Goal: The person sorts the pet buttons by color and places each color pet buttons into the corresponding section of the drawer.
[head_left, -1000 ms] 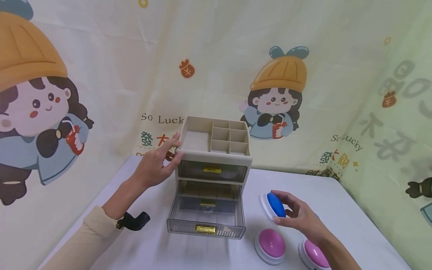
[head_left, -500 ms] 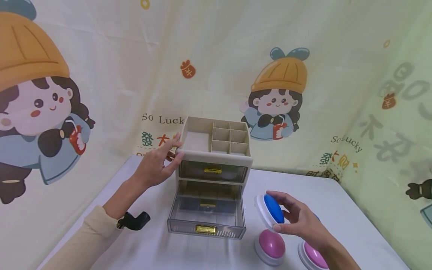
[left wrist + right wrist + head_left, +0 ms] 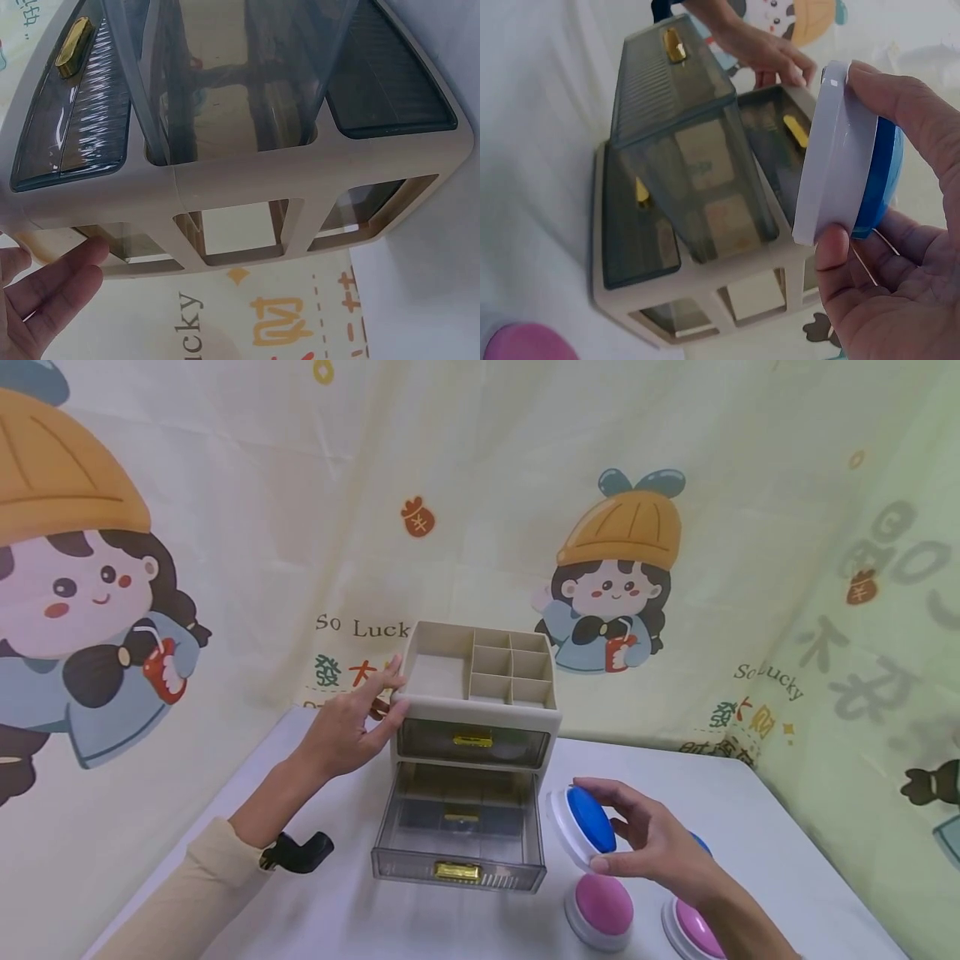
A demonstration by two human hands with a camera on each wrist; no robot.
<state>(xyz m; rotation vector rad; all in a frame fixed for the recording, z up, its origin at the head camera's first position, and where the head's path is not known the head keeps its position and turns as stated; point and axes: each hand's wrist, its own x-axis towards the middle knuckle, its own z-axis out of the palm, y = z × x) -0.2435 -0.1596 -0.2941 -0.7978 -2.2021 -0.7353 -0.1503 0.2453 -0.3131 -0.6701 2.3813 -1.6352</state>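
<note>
My right hand (image 3: 652, 835) pinches a blue-domed buzzer button (image 3: 591, 820) by its white base, thumb on one side and fingers on the other. It is tilted on its side, just right of the drawer organizer's (image 3: 480, 708) pulled-out drawer (image 3: 459, 865). In the right wrist view the buzzer button (image 3: 840, 157) has its white underside toward the organizer. My left hand (image 3: 348, 727) touches the organizer's upper left corner. In the left wrist view its fairly straight fingers (image 3: 64, 289) rest at a side opening.
Two pink buzzer buttons (image 3: 603, 906) (image 3: 697, 927) stand on the white table (image 3: 315, 918) below my right hand. Another blue dome (image 3: 701, 842) shows partly behind that hand. The upper drawer (image 3: 472, 739) is closed. A printed cloth (image 3: 480, 460) hangs behind.
My right hand has carried the blue buzzer button leftward, closer to the pulled-out drawer. My left hand stays at the organizer's corner.
</note>
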